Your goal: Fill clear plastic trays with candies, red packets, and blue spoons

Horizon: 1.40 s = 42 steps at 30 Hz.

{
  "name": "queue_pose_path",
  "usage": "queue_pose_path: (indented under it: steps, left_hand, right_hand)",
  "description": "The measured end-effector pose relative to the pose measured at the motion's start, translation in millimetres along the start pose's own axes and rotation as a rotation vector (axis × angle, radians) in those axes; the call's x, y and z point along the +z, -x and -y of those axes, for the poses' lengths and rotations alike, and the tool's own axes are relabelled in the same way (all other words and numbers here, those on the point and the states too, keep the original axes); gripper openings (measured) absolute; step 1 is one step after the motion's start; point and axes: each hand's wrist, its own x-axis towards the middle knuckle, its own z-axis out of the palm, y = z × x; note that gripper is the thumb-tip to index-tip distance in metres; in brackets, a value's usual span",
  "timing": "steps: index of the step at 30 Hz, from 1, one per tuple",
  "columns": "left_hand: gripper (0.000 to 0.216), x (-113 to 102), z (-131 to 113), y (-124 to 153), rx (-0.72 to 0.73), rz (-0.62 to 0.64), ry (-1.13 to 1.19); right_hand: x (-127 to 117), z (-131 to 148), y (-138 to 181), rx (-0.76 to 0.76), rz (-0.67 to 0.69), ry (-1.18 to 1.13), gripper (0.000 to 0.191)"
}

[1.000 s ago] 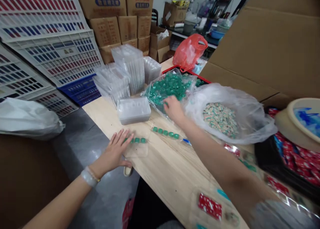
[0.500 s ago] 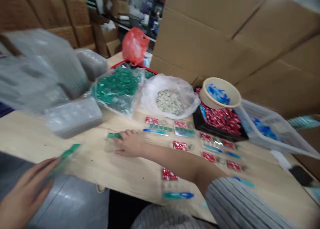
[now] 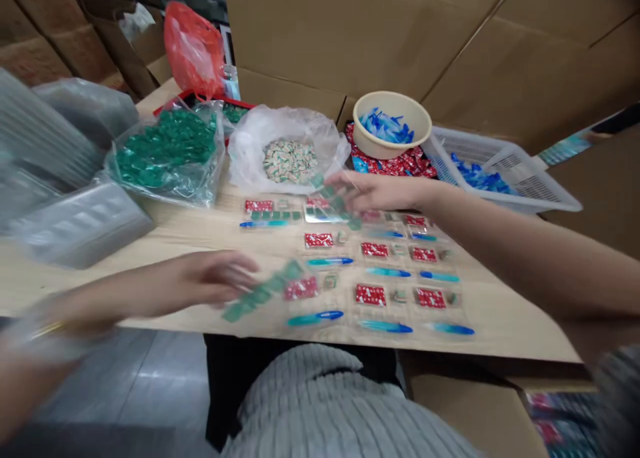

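My left hand (image 3: pixel 225 278) is closed on a strip of green squares (image 3: pixel 263 291), held above the near left part of the table beside a red packet (image 3: pixel 301 288). My right hand (image 3: pixel 357 191) grips another strip of green squares (image 3: pixel 340 205) over the back row of clear packs. Both strips are smeared by motion. Rows of clear packs lie beneath and around the hands. Each has a red patterned packet (image 3: pixel 371 295), a small pale square piece (image 3: pixel 399 297) and a blue pen-shaped item (image 3: pixel 386 327). Green squares (image 3: pixel 275 215) lie in the back left pack.
Along the back stand a bag of green pieces (image 3: pixel 167 148), a white bag of small pale pieces (image 3: pixel 240 145), a cream bowl (image 3: pixel 393 151) of blue items and a white basket (image 3: pixel 540 201). Clear plastic trays (image 3: pixel 85 225) are stacked left. Cardboard (image 3: pixel 350 38) rises behind.
My right hand has lifted off the table and swung back right with a green strip. My left hand has come in over the table with its strip. The view has turned right.
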Motion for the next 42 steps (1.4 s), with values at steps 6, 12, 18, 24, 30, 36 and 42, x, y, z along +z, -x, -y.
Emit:
queue_pose_path:
  steps: [6, 12, 18, 24, 30, 36, 42]
  left_hand:
    - [0.049, 35, -54, -114, -0.083, 0.61, 0.532]
    - [0.045, 66, -62, -116, -0.062, 0.087, -0.062]
    - [0.068, 118, -74, -80, 0.098, -0.156, -0.363]
    - [0.067, 148, -53, -69, 0.128, -0.183, -0.472]
    - [0.068, 144, -48, -63, 0.142, -0.189, -0.427]
    - [0.073, 125, -45, -72, 0.056, -0.383, -0.12]
    - [0.053, 102, -23, -119, -0.268, -0.581, 0.276]
  right_hand:
    - [43, -65, -22, 0.159, 0.525, -0.282, 0.045]
    - [62, -71, -60, 0.229, 0.267, 0.348, 0.052]
    - [98, -72, -26, 0.152, -0.217, 0.57, 0.063]
    - [159, -84, -8, 0.071, -0.283, 0.538, 0.072]
    - [174, -61, -20, 0.161, -0.391, 0.517, 0.064]
    - [166, -46, -21, 0.088, -0.334, 0.562, 0.055]
    - [166, -36, -9, 0.069, -0.356, 0.561, 0.061]
